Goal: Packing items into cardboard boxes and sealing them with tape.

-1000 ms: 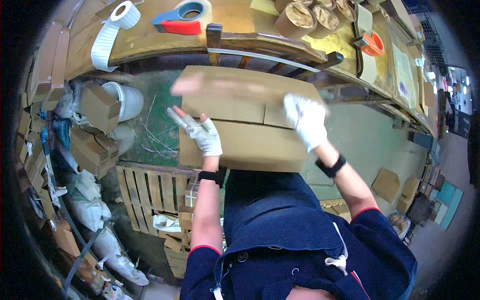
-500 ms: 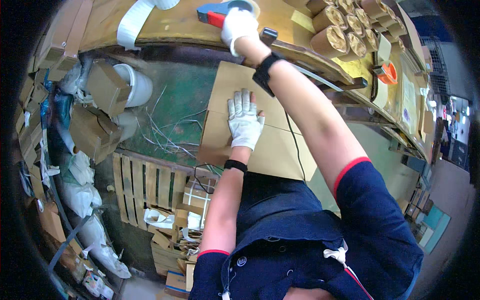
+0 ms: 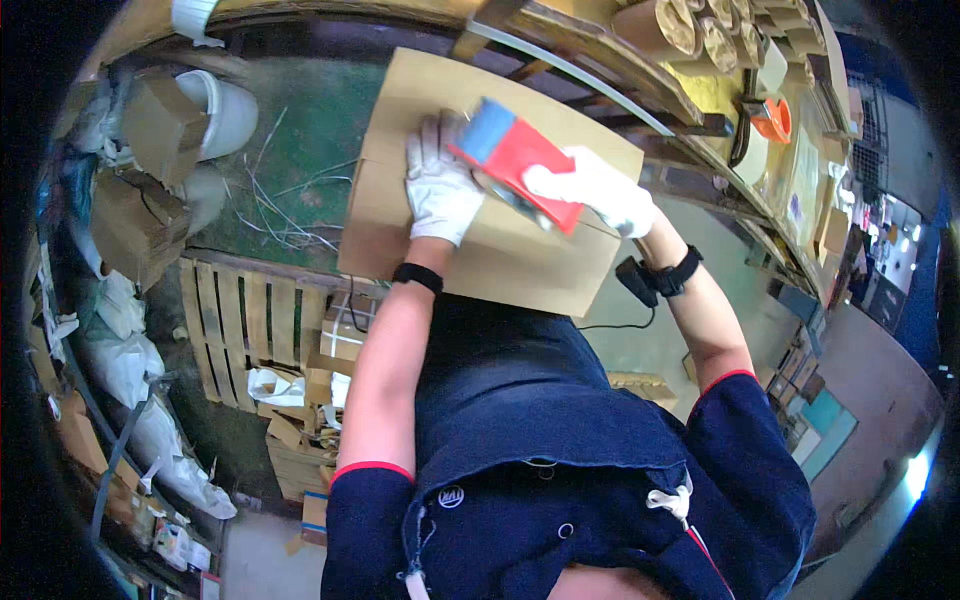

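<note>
A brown cardboard box (image 3: 400, 95) lies before me with its top flaps folded down, a seam running across its top. My left hand (image 3: 440, 190), in a whitish glove, rests flat on that top with fingers stretched out. Over the box, my gloved right hand (image 3: 600, 190) grips a red and blue tape dispenser (image 3: 515, 165), somewhat blurred. The dispenser is tilted, its blue end close to the left fingertips. Whether it touches the cardboard I cannot tell.
A wooden workbench (image 3: 640, 65) runs along the far side, with several brown paper rolls (image 3: 660, 30) and an orange tape dispenser (image 3: 772, 120). To the left are a white bucket (image 3: 228, 115), loose straps on the green floor, and a wooden pallet (image 3: 240, 320).
My right hand has brought the tape dispenser from the bench down over the box. My left hand stays flat on the box; the view has shifted.
</note>
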Demonstrator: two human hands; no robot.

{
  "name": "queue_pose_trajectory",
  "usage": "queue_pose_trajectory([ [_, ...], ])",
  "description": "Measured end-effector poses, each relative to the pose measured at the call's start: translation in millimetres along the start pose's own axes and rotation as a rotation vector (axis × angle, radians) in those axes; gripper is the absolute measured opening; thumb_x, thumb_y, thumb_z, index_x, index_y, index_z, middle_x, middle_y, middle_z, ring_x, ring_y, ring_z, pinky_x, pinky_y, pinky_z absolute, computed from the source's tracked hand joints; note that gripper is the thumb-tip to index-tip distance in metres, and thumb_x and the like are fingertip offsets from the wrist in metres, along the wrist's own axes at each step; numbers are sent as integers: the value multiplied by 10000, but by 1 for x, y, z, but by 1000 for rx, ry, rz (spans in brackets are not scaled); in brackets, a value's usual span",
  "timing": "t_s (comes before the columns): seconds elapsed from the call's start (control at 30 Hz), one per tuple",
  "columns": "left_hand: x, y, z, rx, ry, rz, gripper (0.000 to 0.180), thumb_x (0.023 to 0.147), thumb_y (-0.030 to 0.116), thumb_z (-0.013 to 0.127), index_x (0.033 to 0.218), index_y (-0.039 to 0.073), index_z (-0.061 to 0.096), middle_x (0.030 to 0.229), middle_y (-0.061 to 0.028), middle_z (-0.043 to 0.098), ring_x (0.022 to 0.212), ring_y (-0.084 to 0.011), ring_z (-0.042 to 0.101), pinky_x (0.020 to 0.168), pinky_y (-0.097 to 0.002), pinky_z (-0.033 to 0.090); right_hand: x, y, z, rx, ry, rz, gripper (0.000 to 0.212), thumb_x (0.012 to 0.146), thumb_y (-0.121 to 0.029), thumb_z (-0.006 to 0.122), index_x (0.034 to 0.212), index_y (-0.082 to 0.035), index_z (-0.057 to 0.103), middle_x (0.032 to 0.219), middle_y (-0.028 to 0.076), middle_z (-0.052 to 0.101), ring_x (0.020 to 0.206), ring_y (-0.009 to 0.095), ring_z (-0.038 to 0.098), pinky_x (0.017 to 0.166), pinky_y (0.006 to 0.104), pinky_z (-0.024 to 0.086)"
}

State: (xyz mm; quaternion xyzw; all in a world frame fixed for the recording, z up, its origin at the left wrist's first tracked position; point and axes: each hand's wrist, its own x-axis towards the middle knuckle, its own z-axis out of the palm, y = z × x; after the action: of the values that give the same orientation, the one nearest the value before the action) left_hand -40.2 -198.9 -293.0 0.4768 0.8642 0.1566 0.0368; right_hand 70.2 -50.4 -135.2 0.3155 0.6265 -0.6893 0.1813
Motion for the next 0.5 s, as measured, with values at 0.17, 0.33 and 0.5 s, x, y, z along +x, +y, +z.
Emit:
queue_pose_trajectory([
  [0.17, -5, 3, -10, -13, -11, 6, 595, 826, 381, 613, 1344, 106, 515, 1455, -138, 406, 1369, -339, 318, 1128, -523, 198, -32, 105, -42, -544, 42, 293, 557, 731, -529, 765, 874, 6, 703, 713, 38, 647, 659, 100, 574, 633, 260, 470],
  [0.33, -12, 11, -36, -1363, -34, -668, 370, 1007, 317, 458, 1277, 81, 549, 1220, -117, 616, 1119, -248, 592, 953, -377, 473, -49, 106, -47, -222, 64, 186, 617, 682, -559, 787, 902, 12, 709, 773, 48, 673, 719, 109, 609, 657, 270, 486],
  [0.5, -31, 33, -42, -1674, -749, -765, 348, 967, 224, 525, 1266, 46, 525, 1196, -168, 612, 1120, -229, 589, 927, -346, 496, -40, 120, -53, -284, 43, 188, 615, 679, -598, 767, 844, -9, 706, 749, 47, 664, 709, 116, 607, 659, 271, 480],
])
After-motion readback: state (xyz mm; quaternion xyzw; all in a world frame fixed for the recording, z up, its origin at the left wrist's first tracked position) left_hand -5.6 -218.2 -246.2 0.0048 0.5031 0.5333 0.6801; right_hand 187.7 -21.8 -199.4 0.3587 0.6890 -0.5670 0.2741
